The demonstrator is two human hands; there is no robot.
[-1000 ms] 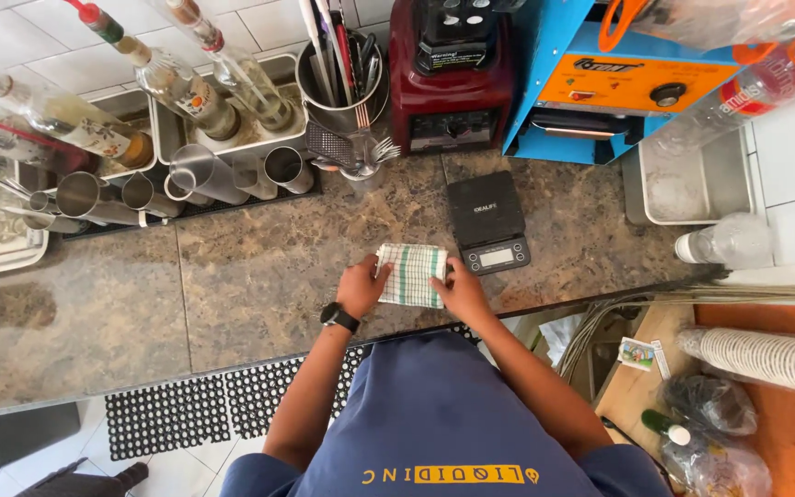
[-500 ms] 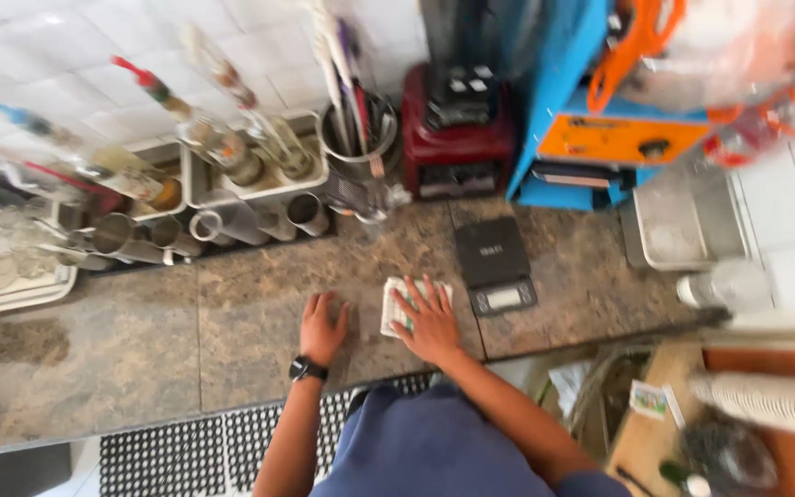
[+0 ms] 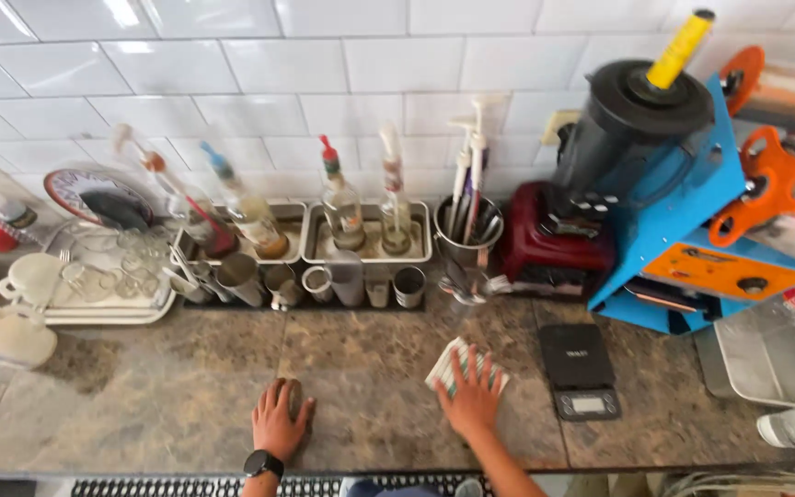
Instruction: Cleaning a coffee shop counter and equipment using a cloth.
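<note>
- Mottled stone surface below white wall tiles.
- We press our right hand flat on a striped folded cloth, beside a black scale.
- Our left hand lies spread, holding nothing.

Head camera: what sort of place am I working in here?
Most likely a drinks bar or cafe prep counter. A red-based blender stands against the tiled wall, pour-spout bottles sit in metal trays, and a small digital scale lies beside the right hand, which presses a striped cloth on the stone counter.
</note>
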